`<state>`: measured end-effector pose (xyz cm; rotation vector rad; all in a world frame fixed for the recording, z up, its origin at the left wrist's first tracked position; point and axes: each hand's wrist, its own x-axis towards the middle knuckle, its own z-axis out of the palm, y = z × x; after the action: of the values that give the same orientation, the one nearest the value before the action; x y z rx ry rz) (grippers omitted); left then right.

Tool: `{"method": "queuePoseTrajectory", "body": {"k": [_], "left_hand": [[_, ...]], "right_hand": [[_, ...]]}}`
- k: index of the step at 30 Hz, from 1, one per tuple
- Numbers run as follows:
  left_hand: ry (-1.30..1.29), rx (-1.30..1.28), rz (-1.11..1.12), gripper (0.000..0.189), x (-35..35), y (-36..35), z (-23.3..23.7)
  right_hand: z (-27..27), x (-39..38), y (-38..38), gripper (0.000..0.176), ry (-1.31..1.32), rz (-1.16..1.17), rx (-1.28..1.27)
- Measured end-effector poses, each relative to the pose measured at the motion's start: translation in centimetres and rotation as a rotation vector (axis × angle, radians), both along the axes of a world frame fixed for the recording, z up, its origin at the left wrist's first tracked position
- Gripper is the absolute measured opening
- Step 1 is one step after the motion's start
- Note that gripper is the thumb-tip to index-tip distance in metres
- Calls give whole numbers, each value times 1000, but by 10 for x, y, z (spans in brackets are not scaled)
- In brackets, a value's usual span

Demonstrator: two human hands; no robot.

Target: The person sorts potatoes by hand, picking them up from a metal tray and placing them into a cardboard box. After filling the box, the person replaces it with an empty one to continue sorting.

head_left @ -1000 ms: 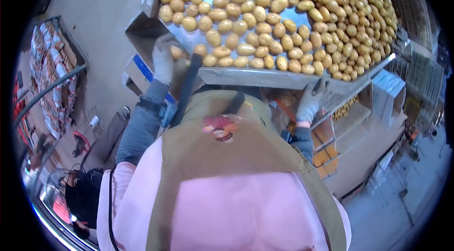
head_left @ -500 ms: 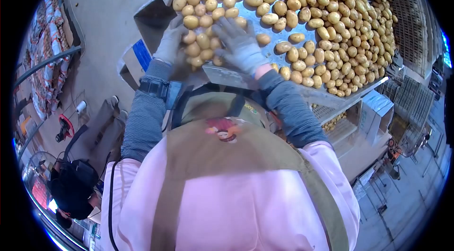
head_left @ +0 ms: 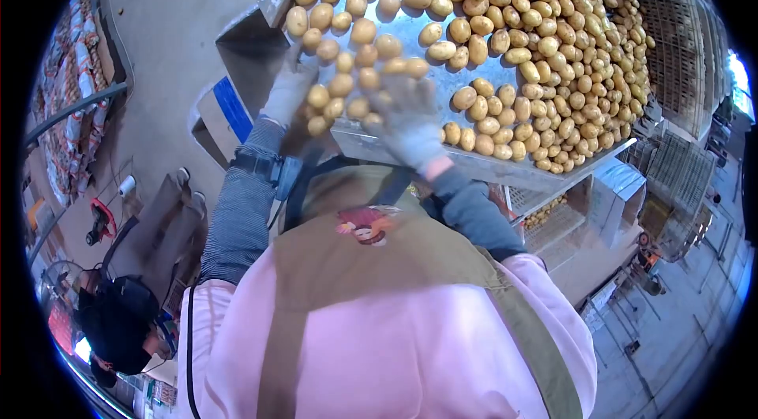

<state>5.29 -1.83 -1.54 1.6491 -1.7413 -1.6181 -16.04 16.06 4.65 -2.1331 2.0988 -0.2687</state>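
Note:
Many yellow-brown potatoes point(head_left: 553, 64) lie on a metal table point(head_left: 403, 28), packed densely on the right and looser on the left. My left hand point(head_left: 290, 87), in a pale glove, is at the table's left front corner, beside several potatoes at the gap in the rim; its fingers are partly smeared. My right hand point(head_left: 407, 115), also gloved, is over the front rim, touching or just beside a few potatoes; motion blurs its fingers. Whether either hand grips a potato cannot be made out.
A cardboard box point(head_left: 225, 111) stands left of the table. A person point(head_left: 126, 316) is at the lower left, near filled sacks point(head_left: 75, 95). Stacked crates point(head_left: 675, 48) stand at the right, and another box point(head_left: 616, 190) is below the table's right end.
My right hand has moved slightly down toward the front rim. The potatoes between my hands have shifted and lie more spread out. The view has shifted a little.

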Motion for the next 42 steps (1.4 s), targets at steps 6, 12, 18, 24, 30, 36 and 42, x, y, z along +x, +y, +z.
{"method": "queuePoseTrajectory", "body": {"k": [6,12,18,24,30,36,42], "left_hand": [[156,215,66,66,-5,10,31],[194,246,87,68,-5,6,36],[174,413,131,66,-13,-1,46],[244,234,109,63,-11,2,43],[26,-69,69,51,-11,-4,18],[-395,-418,-187,29,-12,7,71],[-395,-701,-328,32,-39,13,71]], "right_hand": [[19,-18,-7,56,-241,-239,218],[17,-106,-119,34,-300,-273,-169],[-6,-30,-88,54,35,30,0],[18,-82,-87,25,-117,-11,260],[8,-37,-203,45,-7,182,-56],[10,-52,-61,58,-65,1,114],[35,-92,53,65,-64,-604,129]]}}
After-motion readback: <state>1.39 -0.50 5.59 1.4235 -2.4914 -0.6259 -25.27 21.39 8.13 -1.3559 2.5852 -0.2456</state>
